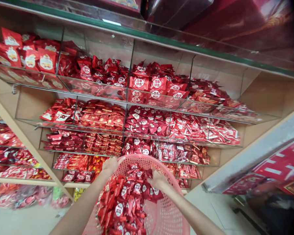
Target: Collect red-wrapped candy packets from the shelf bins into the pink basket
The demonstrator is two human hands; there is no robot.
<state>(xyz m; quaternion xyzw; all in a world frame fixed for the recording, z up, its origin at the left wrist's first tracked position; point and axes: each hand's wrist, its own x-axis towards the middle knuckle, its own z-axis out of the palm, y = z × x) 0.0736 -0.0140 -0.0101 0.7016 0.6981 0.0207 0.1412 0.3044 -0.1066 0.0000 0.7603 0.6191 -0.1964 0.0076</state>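
A pink perforated plastic basket [175,178] stands low in front of me, tilted toward the shelves. My left hand [110,166] is closed over its far left rim, thumb along the edge. Inside lies a heap of small red candy packets [127,197], many bearing white round labels with characters. My right hand [158,179] reaches inside the basket on the right, its fingers curled on dark red candy packets [152,192] at the heap's edge. Its fingertips are partly hidden among the wrappers. Bare pink basket bottom shows to the right of the heap.
Stepped shelves with clear dividers hold red packets [147,120] in rows. A thick glass shelf [161,36] crosses above, with large dark red boxes on it. Another packet rack [10,143] stands left, plastic bags below it. At right are a red patterned panel [281,163] and tiled floor.
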